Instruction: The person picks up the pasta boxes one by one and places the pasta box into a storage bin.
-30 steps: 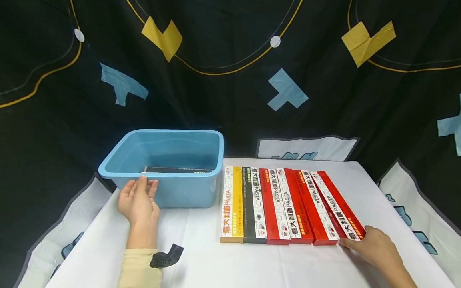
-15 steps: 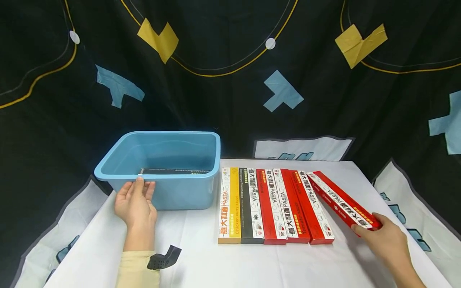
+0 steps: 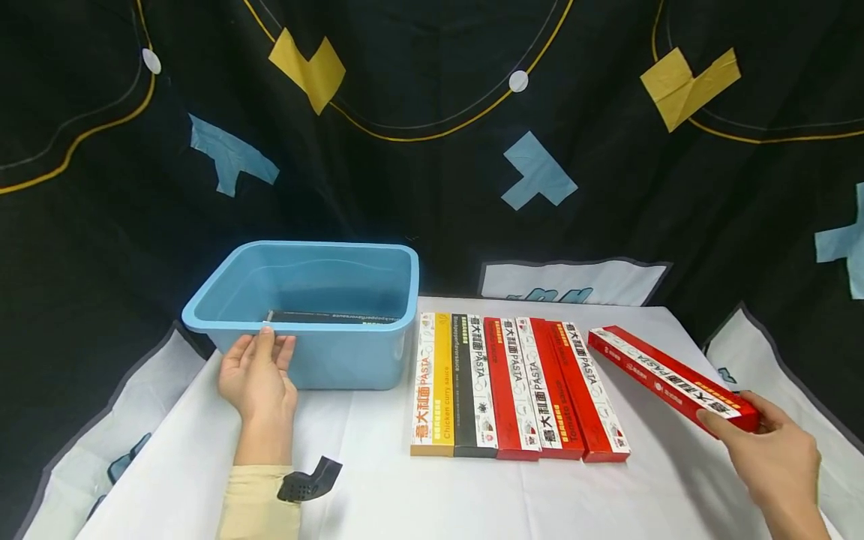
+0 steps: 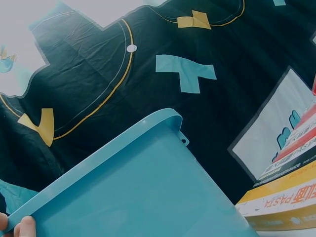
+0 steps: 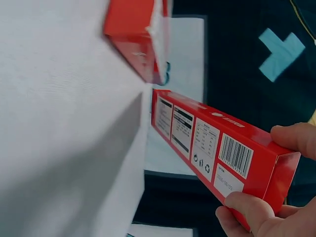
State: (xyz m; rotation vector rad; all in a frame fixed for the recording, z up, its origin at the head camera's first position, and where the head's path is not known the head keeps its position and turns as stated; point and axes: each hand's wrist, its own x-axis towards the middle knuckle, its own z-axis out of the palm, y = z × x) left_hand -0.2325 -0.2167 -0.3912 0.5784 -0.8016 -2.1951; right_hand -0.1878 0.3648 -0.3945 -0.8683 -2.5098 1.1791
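My right hand [image 3: 779, 454] grips the near end of a red pasta box [image 3: 671, 379], lifted at that end and slanting away to the right of the row. In the right wrist view, thumb and fingers clasp its end beside a barcode [image 5: 235, 155]. My left hand [image 3: 259, 379] pinches the front rim of a blue plastic bin [image 3: 351, 360], thumb at the lip and fingers below it. A black pasta box [image 3: 324, 318] lies inside the bin, mostly hidden by the front wall. In the left wrist view only fingertips [image 4: 25, 227] show at the rim.
Right of the bin, several pasta boxes lie side by side: a yellow one [image 3: 442, 405], a black one [image 3: 464, 375] and red ones [image 3: 563, 390]. They rest on a white-covered table [image 3: 486, 499]. A dark curtain [image 3: 418, 195] hangs behind.
The right hand has picked the rightmost red pasta box off the end of the row and carried it to the right, near end raised. The left hand stays on the bin's rim.
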